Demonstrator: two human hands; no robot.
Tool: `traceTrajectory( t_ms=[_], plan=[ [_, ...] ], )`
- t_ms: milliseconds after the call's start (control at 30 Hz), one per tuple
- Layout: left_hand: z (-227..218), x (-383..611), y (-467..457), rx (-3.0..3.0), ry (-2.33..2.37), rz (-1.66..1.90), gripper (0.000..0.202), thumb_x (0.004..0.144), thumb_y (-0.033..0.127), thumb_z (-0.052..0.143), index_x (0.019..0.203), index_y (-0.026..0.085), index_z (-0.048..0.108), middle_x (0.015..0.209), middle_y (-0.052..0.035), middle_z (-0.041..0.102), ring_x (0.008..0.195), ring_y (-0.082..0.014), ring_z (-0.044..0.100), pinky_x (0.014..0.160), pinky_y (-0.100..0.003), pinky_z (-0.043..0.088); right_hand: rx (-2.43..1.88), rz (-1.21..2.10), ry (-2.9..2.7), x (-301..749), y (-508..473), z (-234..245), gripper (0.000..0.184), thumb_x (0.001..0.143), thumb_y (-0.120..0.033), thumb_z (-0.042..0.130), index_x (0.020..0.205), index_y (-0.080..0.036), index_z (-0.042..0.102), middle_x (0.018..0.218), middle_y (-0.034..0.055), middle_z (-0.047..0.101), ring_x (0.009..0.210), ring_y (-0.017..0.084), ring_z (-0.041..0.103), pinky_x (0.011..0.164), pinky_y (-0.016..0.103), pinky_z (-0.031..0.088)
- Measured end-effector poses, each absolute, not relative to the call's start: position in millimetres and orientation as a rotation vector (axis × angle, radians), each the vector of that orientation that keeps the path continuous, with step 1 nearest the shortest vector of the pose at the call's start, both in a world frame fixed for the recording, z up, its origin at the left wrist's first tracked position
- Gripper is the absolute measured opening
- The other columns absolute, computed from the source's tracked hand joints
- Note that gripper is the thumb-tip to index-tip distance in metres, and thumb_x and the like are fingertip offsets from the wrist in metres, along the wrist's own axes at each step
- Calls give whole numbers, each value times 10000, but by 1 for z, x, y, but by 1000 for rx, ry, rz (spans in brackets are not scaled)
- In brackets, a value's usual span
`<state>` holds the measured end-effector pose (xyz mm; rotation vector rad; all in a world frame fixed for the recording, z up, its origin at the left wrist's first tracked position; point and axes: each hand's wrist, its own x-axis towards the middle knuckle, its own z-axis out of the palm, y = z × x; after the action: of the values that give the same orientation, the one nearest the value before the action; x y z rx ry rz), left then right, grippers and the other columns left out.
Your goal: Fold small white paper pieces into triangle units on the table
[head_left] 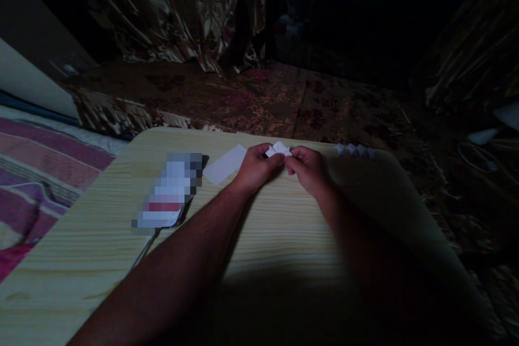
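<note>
Near the far edge of the table, a small folded piece of white paper with pointed corners is held between both hands. My left hand pinches its left side, the thumb over the near edge. On the opposite side, my right hand grips the paper with thumb and bent fingers. The lower part of the paper is hidden behind the thumbs. A flat white sheet of paper lies on the table just left of my left hand. Several small folded white paper pieces stand in a row to the right.
The light wood-grain table is dim on its right side. A blurred-out phone-like device with a cable lies on the left. A striped bedspread is beyond the left edge; patterned cloth and curtains are behind.
</note>
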<state>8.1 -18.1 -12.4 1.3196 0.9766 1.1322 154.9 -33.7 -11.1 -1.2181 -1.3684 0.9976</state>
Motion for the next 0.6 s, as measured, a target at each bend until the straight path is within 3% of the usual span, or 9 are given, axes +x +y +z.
traceTrajectory(
  t_ms=[367, 600],
  plan=[
    [-15, 9, -19, 1284, 955, 1167, 240, 705, 335, 701, 672, 155, 545, 551, 47, 472, 482, -63, 352, 464, -214, 254, -1189, 998, -1374, 155, -34, -9, 151, 715, -285, 619, 633, -194, 531, 493, -59, 493, 463, 81, 401, 472, 226, 295],
    [-10, 12, -21, 1295, 1006, 1174, 271, 689, 391, 727, 721, 155, 598, 537, 43, 489, 465, -68, 369, 444, -214, 247, -1252, 974, -1305, 158, -32, -12, 137, 709, -292, 623, 645, -187, 561, 488, -51, 513, 464, 87, 430, 474, 227, 318]
  ],
)
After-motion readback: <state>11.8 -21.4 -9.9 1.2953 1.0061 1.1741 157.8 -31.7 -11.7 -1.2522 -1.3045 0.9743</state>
